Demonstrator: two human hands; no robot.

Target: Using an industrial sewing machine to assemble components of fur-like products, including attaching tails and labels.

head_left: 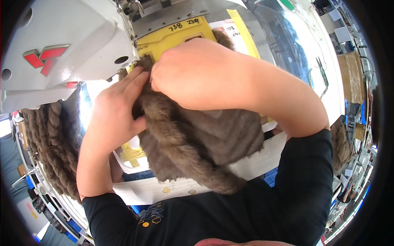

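Fur fabric (230, 131), grey-brown and smooth on its broad side, lies over the near edge of the white tabletop (334, 98) in the head view, with a thick furry strip (164, 133) running down it and its tail end hanging past that edge toward the worker's dark shirt (197, 221); I can't tell whether strip and panel are one piece. The left hand (117, 98) is spread fairly flat, fingers straight and tips on the far end of the fur, close beside the white machine head (82, 37), its thumb against the panel. The right hand (174, 67) reaches across from the other side and touches that same end, fingers curled in out of my sight, so I can't say whether they pinch the fur. Beyond, toward the far edge, sits a yellow template plate (170, 33), and near the right edge lie small snips (323, 76). To my eye, the step in hand is lining up and steadying the fur end at the machine; the next move seems to call for keeping the pile flat and even, with the left fingertips well clear of the machine.
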